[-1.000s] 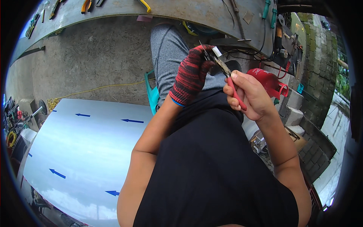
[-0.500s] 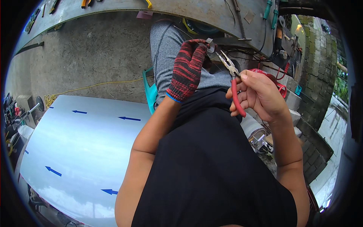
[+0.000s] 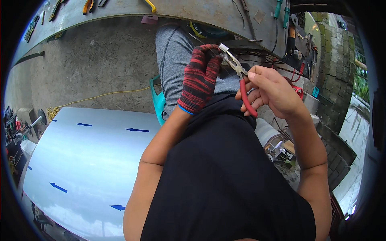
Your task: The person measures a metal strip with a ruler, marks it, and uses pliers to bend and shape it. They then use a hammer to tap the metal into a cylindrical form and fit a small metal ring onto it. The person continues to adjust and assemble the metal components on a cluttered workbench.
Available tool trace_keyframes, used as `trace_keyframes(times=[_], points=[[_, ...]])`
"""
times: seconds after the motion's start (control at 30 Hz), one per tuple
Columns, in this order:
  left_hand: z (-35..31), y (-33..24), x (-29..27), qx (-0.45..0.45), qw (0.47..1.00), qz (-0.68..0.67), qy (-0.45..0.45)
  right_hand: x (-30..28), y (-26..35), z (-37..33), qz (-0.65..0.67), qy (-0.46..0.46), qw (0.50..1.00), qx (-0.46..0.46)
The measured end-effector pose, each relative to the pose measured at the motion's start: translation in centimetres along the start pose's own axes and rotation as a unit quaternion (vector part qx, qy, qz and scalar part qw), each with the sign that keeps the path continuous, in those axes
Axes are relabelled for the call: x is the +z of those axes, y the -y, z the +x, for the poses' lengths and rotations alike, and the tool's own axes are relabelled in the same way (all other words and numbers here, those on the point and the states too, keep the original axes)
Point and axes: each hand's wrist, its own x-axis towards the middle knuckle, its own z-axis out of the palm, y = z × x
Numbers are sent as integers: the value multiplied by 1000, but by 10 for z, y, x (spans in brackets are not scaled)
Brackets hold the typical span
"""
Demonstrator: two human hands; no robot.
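Note:
My left hand (image 3: 200,78), in a red and black knit glove with a blue cuff, pinches a small bent piece of shiny sheet metal (image 3: 223,47) in its fingertips. Long-nose pliers (image 3: 249,100) with red handles are in my bare right hand (image 3: 275,86), its fingers curled around them. Their jaws point up and left and meet the metal piece at the gloved fingertips. Whether they grip it or only touch it I cannot tell. Part of the piece is hidden by the glove. Both hands are above my lap, over grey trousers (image 3: 173,60).
A metal workbench (image 3: 193,16) runs along the far side, bearing orange-handled pliers (image 3: 88,6) and green-handled tools (image 3: 277,9). A pale sheet panel (image 3: 88,168) with blue arrows lies at left. Beside my leg is a teal stool (image 3: 158,98); a yellow cord (image 3: 104,95) crosses the concrete floor.
My right hand has moved slightly left and up, bringing the plier jaws from a small gap to the metal piece. The left hand stays nearly in place, with the piece turned a little.

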Motion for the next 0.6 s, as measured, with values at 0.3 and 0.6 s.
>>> trace_keyframes(times=[0.3, 0.6], points=[[-5, 0, -2, 41, 997, 72, -4, 4, 0, 2, -67, -22, 997, -19], [-4, 7, -2, 79, 993, 87, -16, 8, -2, 2, -55, -22, 998, -19]])
